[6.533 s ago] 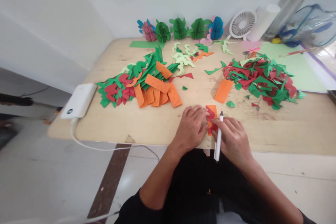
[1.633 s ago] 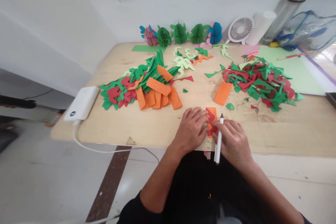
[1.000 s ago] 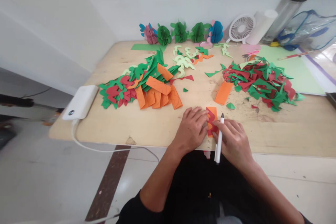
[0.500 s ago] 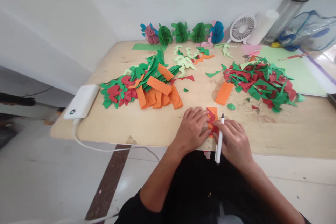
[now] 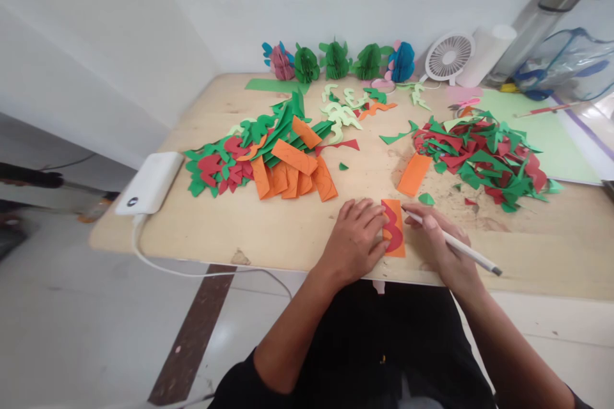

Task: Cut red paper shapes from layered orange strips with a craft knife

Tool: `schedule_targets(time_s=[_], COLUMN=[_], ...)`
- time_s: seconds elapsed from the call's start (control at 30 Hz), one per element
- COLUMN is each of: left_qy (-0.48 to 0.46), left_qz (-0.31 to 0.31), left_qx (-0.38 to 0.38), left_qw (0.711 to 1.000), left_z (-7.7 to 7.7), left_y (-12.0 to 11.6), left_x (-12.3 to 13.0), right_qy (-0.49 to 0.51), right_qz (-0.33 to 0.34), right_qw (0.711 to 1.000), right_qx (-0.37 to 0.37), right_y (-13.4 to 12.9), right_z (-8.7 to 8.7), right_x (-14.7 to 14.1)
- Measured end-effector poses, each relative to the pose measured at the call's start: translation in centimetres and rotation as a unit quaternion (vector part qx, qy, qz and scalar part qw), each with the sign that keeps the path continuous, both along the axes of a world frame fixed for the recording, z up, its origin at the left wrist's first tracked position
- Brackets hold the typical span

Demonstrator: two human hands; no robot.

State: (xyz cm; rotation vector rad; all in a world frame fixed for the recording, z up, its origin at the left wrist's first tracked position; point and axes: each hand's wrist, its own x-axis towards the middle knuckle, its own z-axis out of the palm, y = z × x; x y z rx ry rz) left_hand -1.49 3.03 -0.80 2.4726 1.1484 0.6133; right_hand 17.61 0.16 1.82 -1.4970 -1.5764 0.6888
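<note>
My left hand (image 5: 354, 239) lies flat at the table's front edge, its fingertips pressing on a red paper cutout (image 5: 394, 230) with wavy lobes. Beneath that cutout is an orange paper rectangle (image 5: 397, 204), its left side partly hidden by my fingers. My right hand (image 5: 444, 246) grips a white pen (image 5: 463, 246) whose dark tip points left, close to the upper right edge of the orange paper. Whether the tip touches the paper I cannot tell. Another orange rectangle (image 5: 414, 174) lies just beyond my right hand.
To the left lie several marked orange pieces (image 5: 293, 158) and green and red cutouts (image 5: 208, 169). A heap of red and green scraps (image 5: 484, 153) sits at right. Honeycomb paper figures (image 5: 336, 61) and a small fan (image 5: 449, 57) line the wall. A corded power bank (image 5: 149, 184) rests at the left edge.
My right hand has moved right, off the red cutout, and the pen has swung from nearly upright to slanting, its tip now at the paper's right edge. My left hand stays on the paper.
</note>
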Motion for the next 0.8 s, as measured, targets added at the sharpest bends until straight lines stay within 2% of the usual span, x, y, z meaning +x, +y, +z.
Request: schedule_targets(time_s=[0.1,0.2,0.4,0.8], left_qy=[0.0,0.0,0.001,-0.013], left_qz=[-0.002,-0.002,-0.003,-0.006], left_qx=[-0.005,-0.005,-0.002,-0.015], left_qw=[1.0,1.0,1.0,1.0], left_z=[0.1,0.2,0.4,0.5], left_y=[0.0,0.0,0.0,0.0], left_x=[0.0,0.0,-0.1,-0.2], right_qy=[0.042,0.034,0.014,0.03], right_qz=[-0.013,-0.013,-0.02,-0.054], right_qw=[0.998,0.997,0.997,0.995], right_qx=[-0.045,-0.072,-0.07,-0.075], right_y=[1.3,2.6,4.6,5.2], right_z=[0.1,0.4,0.2,-0.7], right_x=[-0.1,-0.3,-0.8,-1.5])
